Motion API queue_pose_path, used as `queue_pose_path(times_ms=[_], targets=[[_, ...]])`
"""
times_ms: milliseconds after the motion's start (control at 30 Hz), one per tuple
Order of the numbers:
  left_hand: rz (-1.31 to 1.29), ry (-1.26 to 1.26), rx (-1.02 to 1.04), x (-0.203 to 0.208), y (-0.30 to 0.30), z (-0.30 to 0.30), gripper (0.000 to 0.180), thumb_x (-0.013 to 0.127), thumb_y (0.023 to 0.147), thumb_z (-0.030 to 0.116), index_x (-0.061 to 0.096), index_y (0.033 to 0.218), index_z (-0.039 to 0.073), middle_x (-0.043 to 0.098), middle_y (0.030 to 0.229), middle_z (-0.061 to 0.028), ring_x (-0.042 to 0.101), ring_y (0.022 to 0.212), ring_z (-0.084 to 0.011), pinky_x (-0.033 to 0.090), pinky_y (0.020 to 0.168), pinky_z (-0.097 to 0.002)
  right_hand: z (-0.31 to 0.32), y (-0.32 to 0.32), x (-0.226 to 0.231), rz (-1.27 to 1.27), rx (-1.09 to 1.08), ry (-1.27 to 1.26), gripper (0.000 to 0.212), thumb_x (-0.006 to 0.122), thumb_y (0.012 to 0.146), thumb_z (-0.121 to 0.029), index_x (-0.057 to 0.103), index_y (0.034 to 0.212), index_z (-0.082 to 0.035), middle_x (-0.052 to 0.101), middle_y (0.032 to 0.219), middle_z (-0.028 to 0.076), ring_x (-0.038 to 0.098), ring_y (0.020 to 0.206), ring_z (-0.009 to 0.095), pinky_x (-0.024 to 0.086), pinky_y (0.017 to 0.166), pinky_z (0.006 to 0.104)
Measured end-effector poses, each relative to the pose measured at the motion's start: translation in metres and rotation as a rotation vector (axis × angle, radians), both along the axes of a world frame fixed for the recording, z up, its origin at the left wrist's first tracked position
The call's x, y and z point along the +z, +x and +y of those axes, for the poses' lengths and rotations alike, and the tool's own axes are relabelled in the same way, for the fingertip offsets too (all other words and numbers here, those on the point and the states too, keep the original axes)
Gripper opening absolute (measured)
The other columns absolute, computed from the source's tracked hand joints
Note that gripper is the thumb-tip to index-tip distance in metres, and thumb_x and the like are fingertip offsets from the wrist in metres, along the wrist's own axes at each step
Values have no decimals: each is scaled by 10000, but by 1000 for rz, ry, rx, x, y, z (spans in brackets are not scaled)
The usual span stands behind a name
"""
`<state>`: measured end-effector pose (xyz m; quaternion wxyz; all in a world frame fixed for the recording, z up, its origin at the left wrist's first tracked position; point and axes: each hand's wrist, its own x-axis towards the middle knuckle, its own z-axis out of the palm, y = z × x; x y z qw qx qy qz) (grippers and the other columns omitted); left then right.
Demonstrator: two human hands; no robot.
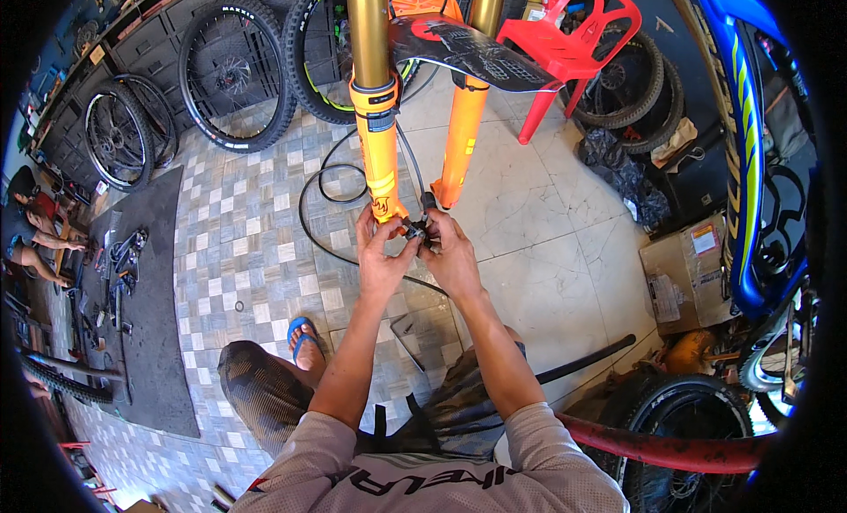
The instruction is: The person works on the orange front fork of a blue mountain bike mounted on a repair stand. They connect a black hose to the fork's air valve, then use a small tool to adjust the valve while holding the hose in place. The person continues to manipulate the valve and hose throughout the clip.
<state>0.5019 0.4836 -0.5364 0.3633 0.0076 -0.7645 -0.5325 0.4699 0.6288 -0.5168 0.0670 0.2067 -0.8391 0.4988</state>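
A bicycle suspension fork hangs in front of me, with an orange left leg (pixel 378 156), an orange right leg (pixel 462 147) and gold upper tubes. At the bottom of the left leg is a small dark brake caliper (pixel 415 230). My left hand (pixel 381 253) closes on the caliper's left side, its fingers up against the fork's lower end. From the right, my right hand (pixel 451 250) pinches the same part with bent fingers. The fingertips partly cover the caliper. A thin black brake hose (pixel 303 215) loops left of the fork and passes below my hands.
A black mudguard (pixel 468 56) sits between the fork legs. Behind are a red plastic chair (pixel 578 37) and bicycle wheels (pixel 236 76). A blue frame (pixel 748 160) and a cardboard box (pixel 686 275) stand right. Another person (pixel 40 222) works by a dark mat (pixel 154 337) at left.
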Motion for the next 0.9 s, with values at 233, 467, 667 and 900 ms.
queue_pose_path(times_ms=[233, 467, 667, 900], targets=[[59, -99, 63, -3, 4, 4, 470, 889, 701, -3, 710, 1135, 14, 400, 1507, -229, 584, 1251, -345, 578, 958, -367, -1, 2, 6, -56, -28, -30, 613, 773, 822, -20, 525, 1372, -125, 668, 1004, 172, 707, 866, 362, 584, 742, 463], [-87, -215, 92, 11, 11, 7, 457, 886, 716, 52, 704, 1136, 70, 369, 1511, -260, 494, 1328, -409, 473, 1066, -471, 6, 5, 16, -67, -27, -2, 568, 772, 825, -18, 545, 1340, -97, 673, 985, 159, 717, 867, 333, 594, 752, 429], [-60, -195, 169, 11, 18, 17, 476, 883, 733, 52, 677, 1162, 75, 409, 1482, -228, 548, 1242, -353, 521, 975, -428, 9, 3, 12, -132, 31, -76, 583, 785, 817, -25, 543, 1345, -81, 681, 974, 153, 725, 877, 301, 592, 764, 407], [-42, 50, 0, 4, 9, 14, 437, 884, 745, 37, 703, 1142, 58, 458, 1422, -186, 596, 1139, -268, 561, 891, -354, 12, -1, 8, -187, 38, -87, 615, 793, 806, -24, 535, 1361, -77, 672, 990, 149, 718, 890, 279, 587, 764, 392]])
